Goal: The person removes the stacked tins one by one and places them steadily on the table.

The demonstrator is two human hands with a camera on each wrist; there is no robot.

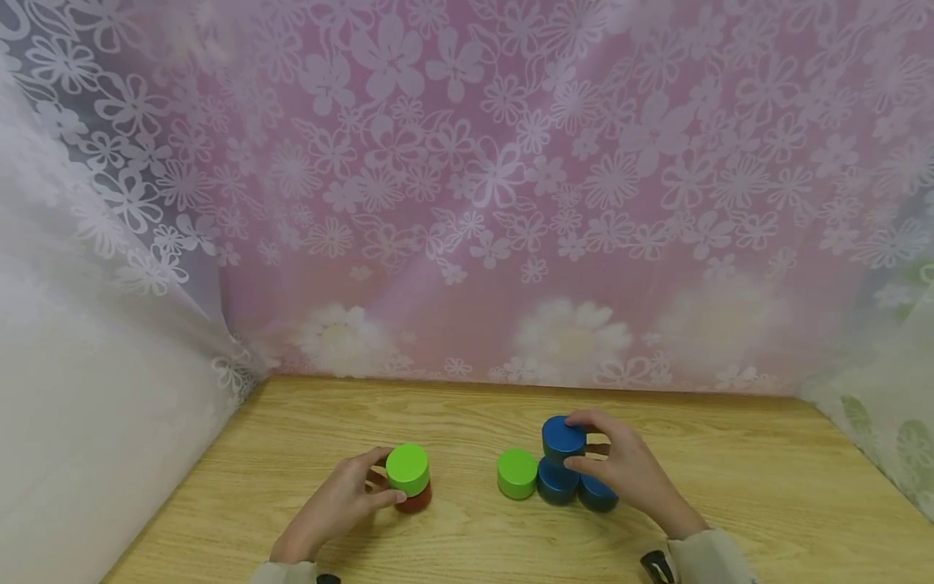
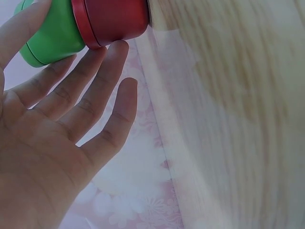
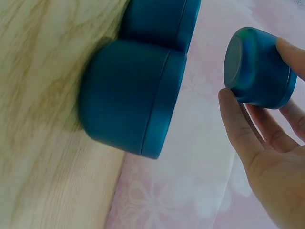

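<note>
My left hand grips a lime-green round tin between thumb and fingers, right on top of a red tin. In the left wrist view the green tin leans a little against the red tin, and two fingertips lie at the red tin's side. My right hand pinches a blue round tin in the air. Below it two more blue tins, one on the left and one on the right, stand side by side. The right wrist view shows a gap between the held blue tin and those standing ones.
A second lime-green tin stands on the wooden table, just left of the blue tins. A pink flowered curtain hangs along the table's back edge, with pale cloth at the left side.
</note>
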